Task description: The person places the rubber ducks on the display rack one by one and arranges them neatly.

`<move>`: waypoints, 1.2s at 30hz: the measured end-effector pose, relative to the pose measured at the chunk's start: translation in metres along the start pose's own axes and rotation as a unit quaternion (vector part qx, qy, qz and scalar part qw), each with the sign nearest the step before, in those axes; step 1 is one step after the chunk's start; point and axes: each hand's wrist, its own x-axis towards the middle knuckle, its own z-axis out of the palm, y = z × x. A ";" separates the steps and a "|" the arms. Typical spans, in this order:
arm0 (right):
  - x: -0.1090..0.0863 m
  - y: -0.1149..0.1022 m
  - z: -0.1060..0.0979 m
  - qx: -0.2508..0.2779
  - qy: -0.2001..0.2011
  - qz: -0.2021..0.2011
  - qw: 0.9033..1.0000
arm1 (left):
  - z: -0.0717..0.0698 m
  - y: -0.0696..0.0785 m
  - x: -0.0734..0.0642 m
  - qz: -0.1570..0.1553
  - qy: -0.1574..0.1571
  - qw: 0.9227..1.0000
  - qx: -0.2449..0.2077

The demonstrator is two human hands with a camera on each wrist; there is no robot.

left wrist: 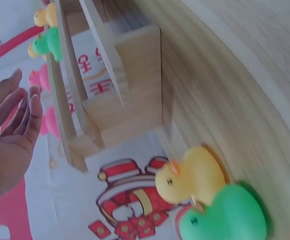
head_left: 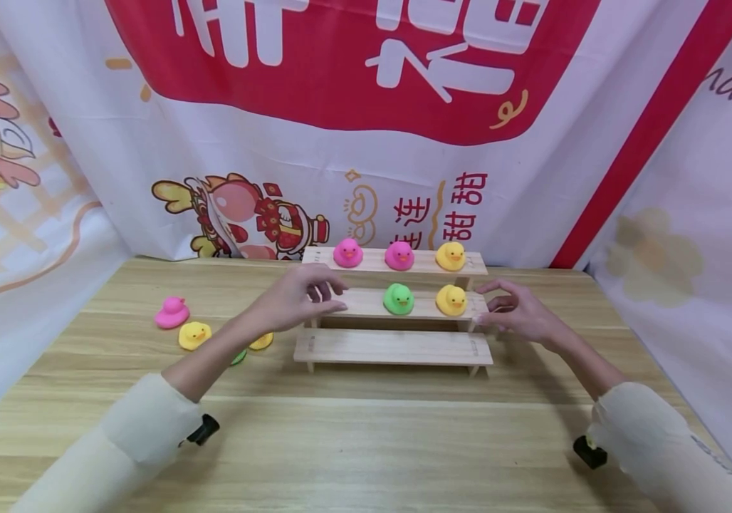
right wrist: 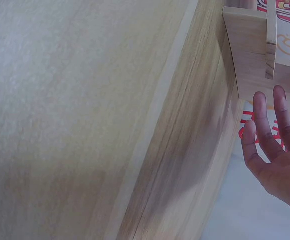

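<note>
A three-tier wooden stand [head_left: 394, 347] bears small rubber ducks. Two pink ducks [head_left: 399, 256] and a yellow duck [head_left: 451, 256] sit on the top tier; a green duck [head_left: 399, 299] and another yellow duck [head_left: 451, 301] are on the middle one. My left hand [head_left: 294, 296] is at the middle tier's left end, fingers loosely bent and thumb apart, holding nothing. At the opposite end, my right hand [head_left: 516, 313] has its fingertips right by the tier's edge. In the right wrist view, that hand [right wrist: 280, 157] shows spread fingers and an empty palm.
Left of the stand on the wooden table [head_left: 366, 449] lie a pink duck [head_left: 171, 313], a yellow duck [head_left: 194, 335] and, partly behind my left forearm, another yellow duck [head_left: 262, 340] and a green duck [head_left: 238, 357]. A printed cloth [head_left: 315, 153] hangs behind the stand.
</note>
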 end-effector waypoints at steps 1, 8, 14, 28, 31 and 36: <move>0.000 0.000 0.000 -0.001 0.000 0.001 1.000 | -0.003 -0.001 -0.002 -0.004 -0.002 1.000 -0.004; 0.000 0.000 0.000 -0.006 0.003 0.002 1.000 | -0.022 -0.015 -0.019 -0.028 0.009 1.000 0.009; -0.001 -0.001 0.001 0.000 0.002 0.001 1.000 | -0.037 -0.034 -0.034 -0.066 0.025 0.997 0.021; -0.001 0.000 0.000 -0.010 0.004 0.014 1.000 | -0.072 -0.086 -0.069 -0.139 0.067 0.987 0.055; 0.000 0.001 0.000 -0.012 0.004 0.013 1.000 | -0.078 -0.092 -0.076 -0.165 0.071 0.982 0.063; 0.001 0.002 0.000 -0.005 0.004 0.003 1.000 | -0.088 -0.100 -0.086 -0.192 0.084 0.975 0.074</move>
